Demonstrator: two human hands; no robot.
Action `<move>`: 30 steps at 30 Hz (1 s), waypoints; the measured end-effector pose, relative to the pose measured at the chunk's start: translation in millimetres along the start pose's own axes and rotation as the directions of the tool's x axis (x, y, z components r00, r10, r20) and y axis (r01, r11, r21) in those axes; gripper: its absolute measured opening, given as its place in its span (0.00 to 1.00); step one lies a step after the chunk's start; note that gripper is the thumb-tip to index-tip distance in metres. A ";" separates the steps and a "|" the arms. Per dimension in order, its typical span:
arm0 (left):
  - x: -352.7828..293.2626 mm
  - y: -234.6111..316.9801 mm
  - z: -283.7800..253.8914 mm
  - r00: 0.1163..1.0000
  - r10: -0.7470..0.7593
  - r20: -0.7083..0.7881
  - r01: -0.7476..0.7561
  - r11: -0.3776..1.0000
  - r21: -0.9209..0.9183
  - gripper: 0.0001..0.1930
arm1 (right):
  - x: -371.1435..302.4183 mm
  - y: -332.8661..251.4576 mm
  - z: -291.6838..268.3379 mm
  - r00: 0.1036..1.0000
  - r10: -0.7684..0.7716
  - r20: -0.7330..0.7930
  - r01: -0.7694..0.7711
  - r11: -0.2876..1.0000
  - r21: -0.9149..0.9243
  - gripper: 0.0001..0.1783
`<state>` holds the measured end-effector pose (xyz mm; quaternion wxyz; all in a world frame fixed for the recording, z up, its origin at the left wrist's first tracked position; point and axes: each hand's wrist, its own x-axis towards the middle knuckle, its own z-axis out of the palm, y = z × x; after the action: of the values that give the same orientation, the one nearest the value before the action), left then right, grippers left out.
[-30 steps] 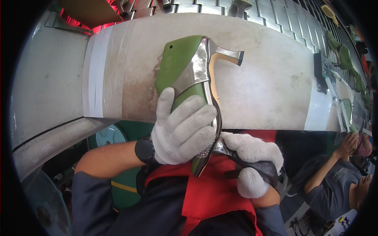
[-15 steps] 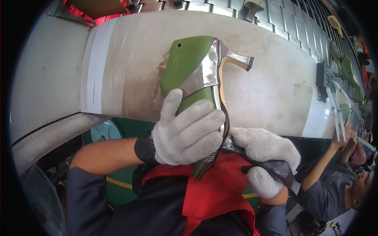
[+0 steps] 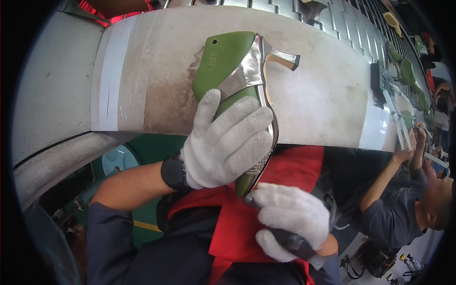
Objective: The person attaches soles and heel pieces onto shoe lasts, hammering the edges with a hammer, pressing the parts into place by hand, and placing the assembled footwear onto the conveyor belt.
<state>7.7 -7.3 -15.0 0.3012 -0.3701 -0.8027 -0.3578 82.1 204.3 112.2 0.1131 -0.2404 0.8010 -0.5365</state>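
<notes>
A silver high-heeled shoe sits on a green shoe last, its heel pointing away to the right and its toe toward me. My left hand, in a white knit glove, is wrapped round the middle of the shoe. Sparkling trim shows near the toe, below my fingers. My right hand, gloved likewise, is closed on a dark-handled tool. The tool's small tip is at the sole edge by the toe; whether it touches cannot be told. My fingers hide most of the tool.
A pale worktable with taped ends lies beyond my hands. Behind it runs a slatted metal conveyor carrying a shoe part. At right, a co-worker handles things near a dark box and white sticks. A blue round stool stands below left.
My right hand and the tool have moved toward me and left, from the shoe's side to its toe. The shoe, still in my left hand, has shifted slightly.
</notes>
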 end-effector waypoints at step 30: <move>-20.3 10.5 14.5 0.992 -0.076 -0.098 0.081 0.996 0.043 0.33 | 93.3 26.0 -59.7 0.767 0.623 -0.154 -0.525 0.747 0.408 0.17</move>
<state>24.1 1.5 -34.6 0.3338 -0.3135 -0.8094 -0.3676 -31.1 213.2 119.4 0.1992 0.1221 0.7377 -0.6334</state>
